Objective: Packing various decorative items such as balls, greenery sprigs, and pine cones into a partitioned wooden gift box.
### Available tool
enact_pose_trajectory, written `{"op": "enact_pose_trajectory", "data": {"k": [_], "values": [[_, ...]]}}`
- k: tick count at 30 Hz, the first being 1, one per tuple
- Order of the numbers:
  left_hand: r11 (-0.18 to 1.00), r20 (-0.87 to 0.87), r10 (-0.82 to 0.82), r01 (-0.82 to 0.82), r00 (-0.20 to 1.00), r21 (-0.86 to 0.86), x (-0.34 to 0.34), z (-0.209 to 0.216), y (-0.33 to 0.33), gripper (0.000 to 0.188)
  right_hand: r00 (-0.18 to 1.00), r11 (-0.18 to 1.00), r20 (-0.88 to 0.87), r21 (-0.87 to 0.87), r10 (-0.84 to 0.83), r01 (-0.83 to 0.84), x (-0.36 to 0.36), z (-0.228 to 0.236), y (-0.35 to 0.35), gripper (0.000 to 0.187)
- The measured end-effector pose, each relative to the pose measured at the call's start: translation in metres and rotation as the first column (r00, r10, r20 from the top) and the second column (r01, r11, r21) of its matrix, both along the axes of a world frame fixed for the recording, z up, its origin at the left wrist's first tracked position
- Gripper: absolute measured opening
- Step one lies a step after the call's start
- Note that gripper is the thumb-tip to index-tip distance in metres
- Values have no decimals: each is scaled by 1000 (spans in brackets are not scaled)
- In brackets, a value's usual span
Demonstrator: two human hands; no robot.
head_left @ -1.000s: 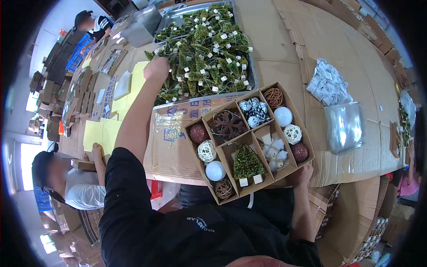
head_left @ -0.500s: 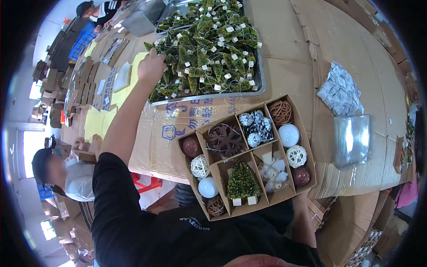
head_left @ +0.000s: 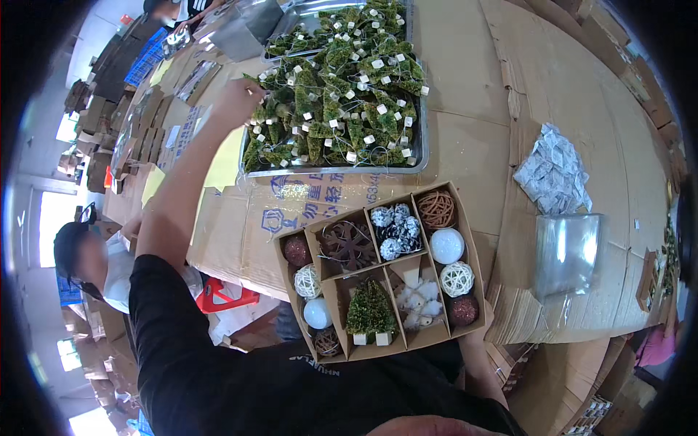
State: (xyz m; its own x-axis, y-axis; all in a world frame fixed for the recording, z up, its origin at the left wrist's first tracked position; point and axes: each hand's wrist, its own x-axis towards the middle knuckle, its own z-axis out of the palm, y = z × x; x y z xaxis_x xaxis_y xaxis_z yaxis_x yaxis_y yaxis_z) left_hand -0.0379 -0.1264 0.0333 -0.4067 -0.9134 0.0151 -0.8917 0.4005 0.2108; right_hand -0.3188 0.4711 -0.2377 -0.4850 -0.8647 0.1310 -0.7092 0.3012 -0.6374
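At the left edge of a metal tray point(head_left: 334, 171), my left hand point(head_left: 236, 103) is closed in a pinch on a miniature green tree, its fingers partly hiding it. Many such trees point(head_left: 327, 94) with white cube bases and thin wires are heaped there. My right hand point(head_left: 477, 337) supports a divided cardboard box point(head_left: 371, 354) by its lower right side, fingers hidden beneath. Inside are a brown snowflake point(head_left: 347, 243), frosted pinecones point(head_left: 395, 231), two green trees point(head_left: 369, 309), a fluffy white ornament point(head_left: 419, 301), and side rows of glitter point(head_left: 463, 310), white point(head_left: 447, 246) and woven balls point(head_left: 456, 279).
Cardboard sheets cover the table point(head_left: 465, 138). On the right lie a pile of small grey-white packets point(head_left: 552, 173) and clear plastic sleeves point(head_left: 568, 254). A red stool point(head_left: 224, 294) stands below the table edge. Two people point(head_left: 80, 254) are at the left and far left.
The box has shifted a little left and tilts less. My left hand has moved slightly left and up at the tray's edge, its fingers more curled. The view has shifted slightly.
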Motion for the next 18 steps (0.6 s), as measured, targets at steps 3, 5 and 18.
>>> {"op": "enact_pose_trajectory", "data": {"k": [3,5,18], "values": [[926,-435,152,27,887,377,17,33,2,23,998,998,-40,-37,41,-42,2,28,-24,37],[779,-584,274,180,764,601,29,64,1,18,998,994,-51,-103,34,-39,3,27,-31,35],[713,121,-556,546,823,-439,-11,200,209,16,968,950,124,-252,219,-183,-49,361,-98,13]]}}
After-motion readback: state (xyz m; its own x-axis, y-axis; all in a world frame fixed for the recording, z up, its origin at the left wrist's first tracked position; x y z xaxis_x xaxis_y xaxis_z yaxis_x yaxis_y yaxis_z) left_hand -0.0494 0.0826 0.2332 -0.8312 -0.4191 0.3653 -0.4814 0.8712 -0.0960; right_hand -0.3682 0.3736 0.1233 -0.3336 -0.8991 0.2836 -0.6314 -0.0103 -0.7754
